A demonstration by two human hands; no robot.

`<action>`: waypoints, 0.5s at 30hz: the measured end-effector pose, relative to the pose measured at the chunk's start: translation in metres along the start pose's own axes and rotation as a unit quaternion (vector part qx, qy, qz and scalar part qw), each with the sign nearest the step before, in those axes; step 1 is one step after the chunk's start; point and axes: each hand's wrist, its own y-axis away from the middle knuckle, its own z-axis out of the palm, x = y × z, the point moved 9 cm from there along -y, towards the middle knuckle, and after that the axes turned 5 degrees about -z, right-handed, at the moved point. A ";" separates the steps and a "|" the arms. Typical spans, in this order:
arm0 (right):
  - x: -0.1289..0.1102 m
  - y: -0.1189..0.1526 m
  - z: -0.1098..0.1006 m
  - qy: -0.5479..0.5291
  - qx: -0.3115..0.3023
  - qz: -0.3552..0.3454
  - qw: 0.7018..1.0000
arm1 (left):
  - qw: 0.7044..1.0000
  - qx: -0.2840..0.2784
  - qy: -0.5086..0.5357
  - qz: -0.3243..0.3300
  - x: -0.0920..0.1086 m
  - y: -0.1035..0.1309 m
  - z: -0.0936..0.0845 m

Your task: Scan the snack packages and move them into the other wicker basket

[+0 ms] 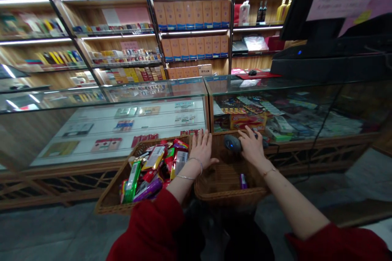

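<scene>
My left hand [202, 147] rests flat, fingers spread, on the near-left rim of a round wicker basket [225, 189]. My right hand [251, 146] is closed on a dark handheld scanner [232, 142] held over the same basket's far rim. One small purple packet [243, 180] lies inside this basket. To the left stands a square wicker basket [112, 200] heaped with several colourful snack packets [153, 169]. Both arms wear red sleeves, with thin bracelets at the wrists.
A long glass display counter [171, 89] with packets inside runs across in front of the baskets. Lit wooden shelves [190, 32] of boxes and bottles fill the back wall. A black monitor and till [330, 49] sit on the counter at right, with a cable hanging down.
</scene>
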 end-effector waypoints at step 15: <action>0.028 -0.006 0.025 0.054 -0.099 0.029 0.993 | 0.991 -0.106 -0.009 0.079 0.041 -0.044 0.038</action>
